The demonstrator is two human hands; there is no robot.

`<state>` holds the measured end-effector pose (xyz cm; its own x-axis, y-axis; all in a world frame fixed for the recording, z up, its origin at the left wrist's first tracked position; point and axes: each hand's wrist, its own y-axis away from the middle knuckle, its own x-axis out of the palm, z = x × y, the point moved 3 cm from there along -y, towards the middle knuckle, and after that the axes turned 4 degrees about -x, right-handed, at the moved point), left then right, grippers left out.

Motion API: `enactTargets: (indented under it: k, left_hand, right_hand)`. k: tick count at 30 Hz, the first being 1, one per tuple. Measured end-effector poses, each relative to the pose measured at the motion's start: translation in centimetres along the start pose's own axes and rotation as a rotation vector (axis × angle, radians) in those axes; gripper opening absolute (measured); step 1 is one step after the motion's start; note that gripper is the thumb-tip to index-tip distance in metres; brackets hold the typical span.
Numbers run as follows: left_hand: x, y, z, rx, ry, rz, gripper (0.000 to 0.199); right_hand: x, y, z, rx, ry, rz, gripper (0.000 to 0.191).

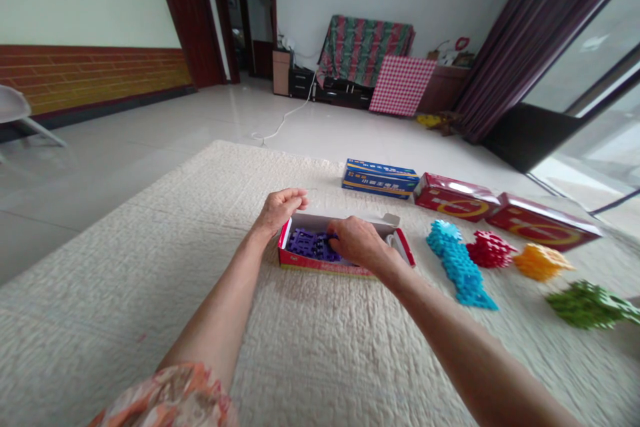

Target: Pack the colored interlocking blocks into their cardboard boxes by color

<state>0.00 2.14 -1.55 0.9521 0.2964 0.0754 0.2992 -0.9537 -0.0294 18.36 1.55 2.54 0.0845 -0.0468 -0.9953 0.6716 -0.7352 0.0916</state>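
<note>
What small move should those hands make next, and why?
Perhaps the left hand should steady the open box: it is by the box's left end, while the right hand is inside among the purple pieces and could jostle it.

Pieces (306,244) lie in the carton (320,266), with clusters (457,267) to its right and boxes (455,197) behind.
</note>
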Motion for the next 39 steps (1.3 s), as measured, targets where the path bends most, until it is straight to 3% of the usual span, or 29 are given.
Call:
enactTargets:
  k: [10, 17, 20, 23, 25, 28, 31, 35, 39]
  left_hand:
    - [0.0, 0.0, -0.1, 0.004, -0.017, 0.001, 0.028]
    - [0.0, 0.3, -0.3, 0.008, -0.014, -0.008, 0.027]
    - [-0.3, 0.2, -0.7, 0.071, 0.019, -0.073, 0.026]
    - [-1.2, -0.1, -0.9, 0.113, 0.06, -0.238, 0.021]
    - [-1.9, -0.3, -0.7, 0.078, 0.07, -0.359, 0.021]
    - [-2.5, -0.6, 0.0, -0.048, 0.027, -0.456, 0.027]
    - [-2.5, -0.7, 0.8, -0.168, -0.006, -0.439, 0.035]
    - [-2.4, -0.6, 1.2, -0.234, 0.009, -0.419, 0.043]
    - [-2.1, -0.4, 1.0, -0.27, 0.051, -0.381, 0.043]
  right_hand:
    - [0.3, 0.3, -0.8, 0.018, -0.049, -0.103, 0.024]
    - [-1.6, 2.2, -2.2, -0.056, -0.26, -0.251, 0.021]
    - [-2.5, 3.8, -4.8, 0.0, -0.418, -0.535, 0.021]
    - [-1.6, 5.6, -9.3, 0.272, -0.527, -0.906, 0.028]
    - [0.3, 6.3, -12.2, 0.458, -0.644, -1.016, 0.035]
    - [3.9, 6.4, -14.9, 0.634, -0.996, -0.965, 0.048]
    - [6.7, 5.8, -15.1, 0.694, -1.318, -0.836, 0.048]
    - [8.0, 4.8, -13.9, 0.588, -1.554, -0.673, 0.038]
    - [7.7, 4.0, -13.3, 0.444, -1.625, -0.575, 0.038]
